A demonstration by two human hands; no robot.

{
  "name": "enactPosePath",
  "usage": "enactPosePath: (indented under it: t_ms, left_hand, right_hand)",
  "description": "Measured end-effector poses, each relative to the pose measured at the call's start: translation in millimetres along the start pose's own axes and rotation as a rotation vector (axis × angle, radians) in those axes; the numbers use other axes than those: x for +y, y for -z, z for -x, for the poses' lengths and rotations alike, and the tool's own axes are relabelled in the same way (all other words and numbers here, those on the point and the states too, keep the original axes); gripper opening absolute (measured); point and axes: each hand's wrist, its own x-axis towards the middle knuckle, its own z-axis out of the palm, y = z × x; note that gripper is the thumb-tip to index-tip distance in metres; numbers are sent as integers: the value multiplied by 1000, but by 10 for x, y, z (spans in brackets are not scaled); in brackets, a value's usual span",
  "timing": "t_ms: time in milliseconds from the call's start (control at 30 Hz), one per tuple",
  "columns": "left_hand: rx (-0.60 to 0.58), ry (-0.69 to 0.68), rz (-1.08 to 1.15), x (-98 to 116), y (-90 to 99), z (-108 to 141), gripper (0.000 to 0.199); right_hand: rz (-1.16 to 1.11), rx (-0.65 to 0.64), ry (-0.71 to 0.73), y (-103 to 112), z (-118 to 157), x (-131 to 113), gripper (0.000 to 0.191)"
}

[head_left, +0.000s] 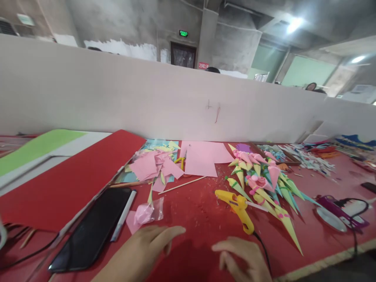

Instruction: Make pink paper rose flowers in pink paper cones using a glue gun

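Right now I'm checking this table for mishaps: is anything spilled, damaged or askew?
No spill or damage stands out. The pink scraps look askew, heaped loosely at uneven angles; the glue gun lies on its side.

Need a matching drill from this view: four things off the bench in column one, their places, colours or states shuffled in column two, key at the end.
Column one
1. Phone
2. Pen
3. Glue gun
4. Thin stick

Column two
A. Yellow, lying to the left of the paper cones
B. Tan, nearer the camera than the large pink paper
C. Black, its screen dark
D. Mostly white, alongside the right edge of a flat device

Pairs: 1-C, 2-D, 3-A, 4-B
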Motion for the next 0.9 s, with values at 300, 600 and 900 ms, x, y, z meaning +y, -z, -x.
enactPosePath:
  t_ms: [300,600,900]
  left_hand:
    - [-66,18,-74,-218,118,23,64]
    - [-104,298,-31,-564,432,-446,27]
    - [-240,20,-24,-662,-460,-1626,32]
  right_hand:
    - [45,-486,31,-254,-419,-83,24]
    - [178,-638,22,-418,-488,40,26]
    - [83,-565,-36,-380,-475,-31,22]
